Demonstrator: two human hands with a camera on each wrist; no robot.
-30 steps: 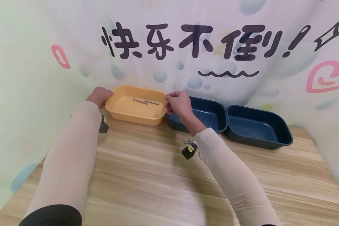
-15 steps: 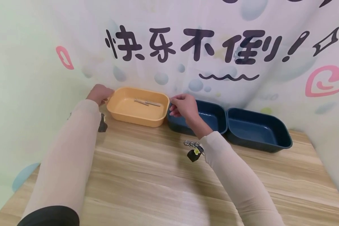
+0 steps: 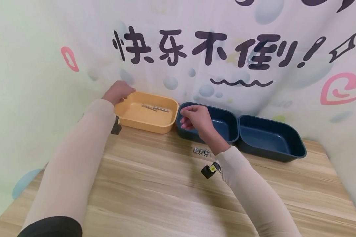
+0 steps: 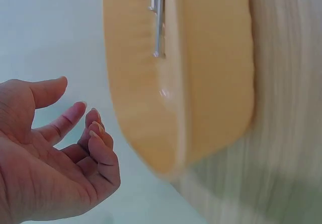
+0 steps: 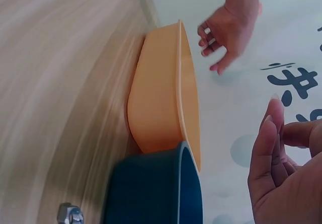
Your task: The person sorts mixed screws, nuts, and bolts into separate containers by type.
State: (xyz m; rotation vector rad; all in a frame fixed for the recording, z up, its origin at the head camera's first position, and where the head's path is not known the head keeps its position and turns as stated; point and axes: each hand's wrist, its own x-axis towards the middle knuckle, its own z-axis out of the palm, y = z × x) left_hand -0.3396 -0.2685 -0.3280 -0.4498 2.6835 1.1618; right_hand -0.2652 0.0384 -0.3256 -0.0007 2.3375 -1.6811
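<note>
My left hand (image 3: pixel 118 92) hovers over the left end of the yellow bin (image 3: pixel 142 126). In the left wrist view the left hand (image 4: pixel 65 158) is apart from the bin, its fingers loosely bent, with nothing between them. Two long metal bolts (image 3: pixel 161 109) lie inside that bin. Above the near-left blue bin (image 3: pixel 222 113) is my right hand (image 3: pixel 197 119); the right wrist view shows this hand (image 5: pixel 289 168) with thumb and fingers close together and nothing visible held. Several metal nuts (image 3: pixel 201 151) sit on the table below the blue bin, partly beside my right wrist.
Another blue bin (image 3: pixel 273 138) adjoins the first on the right. The three bins stand in a row on the wooden table (image 3: pixel 154 184), against a printed cloth backdrop (image 3: pixel 178 19). A pale wall (image 3: pixel 23 98) closes off the left side.
My left hand has let go of the yellow bin's left rim and moved up and right. My right hand has come off its right rim, moving right and toward me over the blue bin.
</note>
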